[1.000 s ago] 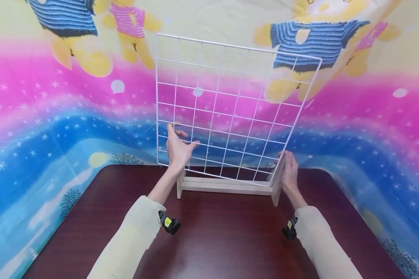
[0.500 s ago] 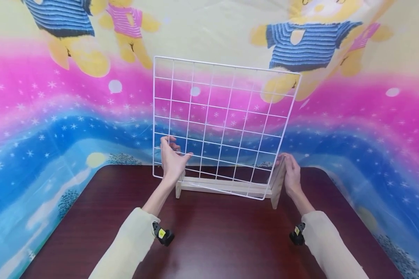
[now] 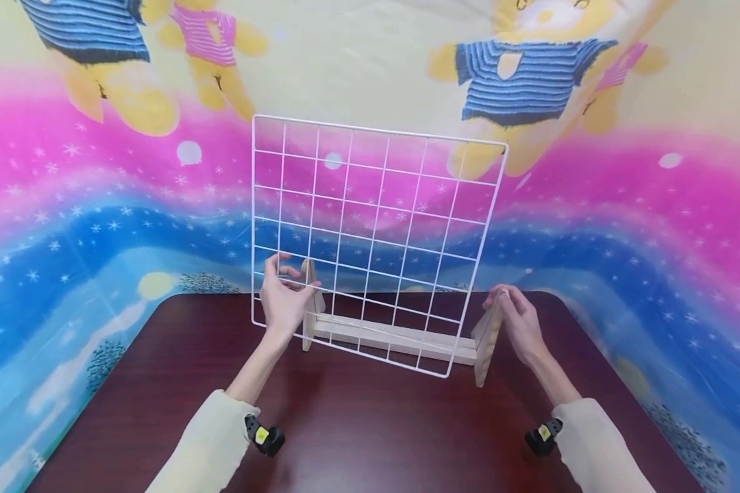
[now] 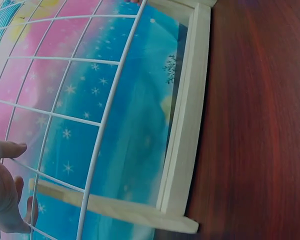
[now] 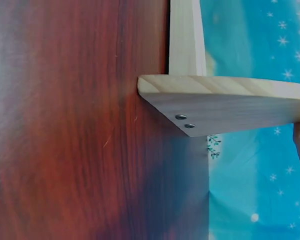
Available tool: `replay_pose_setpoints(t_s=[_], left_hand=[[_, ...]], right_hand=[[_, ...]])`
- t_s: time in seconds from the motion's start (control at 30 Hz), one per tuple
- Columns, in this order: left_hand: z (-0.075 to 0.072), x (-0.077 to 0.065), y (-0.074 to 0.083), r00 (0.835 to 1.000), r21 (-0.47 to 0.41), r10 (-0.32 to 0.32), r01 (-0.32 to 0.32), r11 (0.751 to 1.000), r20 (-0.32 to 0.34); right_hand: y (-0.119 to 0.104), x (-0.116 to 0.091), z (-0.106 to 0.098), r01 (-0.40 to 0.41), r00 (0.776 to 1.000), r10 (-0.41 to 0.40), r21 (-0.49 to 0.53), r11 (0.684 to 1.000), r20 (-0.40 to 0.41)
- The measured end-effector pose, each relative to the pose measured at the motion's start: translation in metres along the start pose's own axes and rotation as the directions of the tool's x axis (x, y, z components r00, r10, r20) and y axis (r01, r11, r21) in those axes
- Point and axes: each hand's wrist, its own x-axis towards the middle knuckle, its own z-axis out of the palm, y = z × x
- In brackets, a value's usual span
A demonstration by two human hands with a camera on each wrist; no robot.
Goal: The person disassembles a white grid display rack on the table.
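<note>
My left hand (image 3: 284, 301) grips a white wire grid panel (image 3: 373, 239) near its lower left part, thumb in front and fingers reaching behind the wires. The panel is held up tilted, its lower right corner dropping in front of a pale wooden stand (image 3: 395, 335). That stand has a crossbar between two upright side pieces and rests on the table. With its fingers over the top, my right hand (image 3: 521, 318) holds the stand's right side piece (image 5: 225, 107), where two screw heads show in the right wrist view. Wires partly cover the left side piece (image 3: 309, 301).
Dark reddish-brown wood forms the table (image 3: 370, 431) under the stand. Close behind its far edge hangs a printed cloth (image 3: 370, 68) with bears and snowflakes. A small black camera is strapped to each wrist.
The grid panel has come down and toward me, so its bottom edge now hangs in front of the crossbar. The stand's left side piece shows more. My right hand stays on the right side piece.
</note>
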Motion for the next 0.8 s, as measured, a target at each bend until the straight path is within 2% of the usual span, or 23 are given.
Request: replay_pose_setpoints(t_s=[0.27, 0.37, 0.43, 0.53, 0.63, 0.8], left_hand=[[-0.015, -0.008, -0.012, 0.998, 0.077, 0.023, -0.027, 0.997, 0.05], [-0.019, -0.011, -0.017, 0.998, 0.086, 0.019, -0.025, 0.996, 0.067], [-0.022, -0.013, -0.021, 0.997, 0.092, 0.013, -0.02, 0.996, 0.076], [-0.026, -0.015, -0.025, 0.996, 0.098, -0.001, -0.008, 0.995, 0.088], [-0.029, -0.016, -0.027, 0.995, 0.096, -0.008, -0.002, 0.995, 0.1], [-0.032, -0.016, -0.03, 0.992, 0.108, -0.009, -0.005, 0.994, 0.126]], right_hand=[[-0.011, -0.018, -0.01, 0.001, 0.986, -0.02, 0.114, 0.993, 0.168], [-0.014, -0.02, -0.012, -0.022, 0.966, -0.024, 0.174, 0.985, 0.259], [-0.016, -0.021, -0.015, -0.043, 0.94, -0.03, 0.203, 0.978, 0.341], [-0.018, -0.023, -0.02, -0.071, 0.911, -0.015, 0.192, 0.979, 0.413], [-0.02, -0.027, -0.024, -0.07, 0.908, 0.004, 0.143, 0.987, 0.419], [-0.025, -0.039, -0.028, -0.04, 0.93, 0.009, 0.078, 0.996, 0.368]])
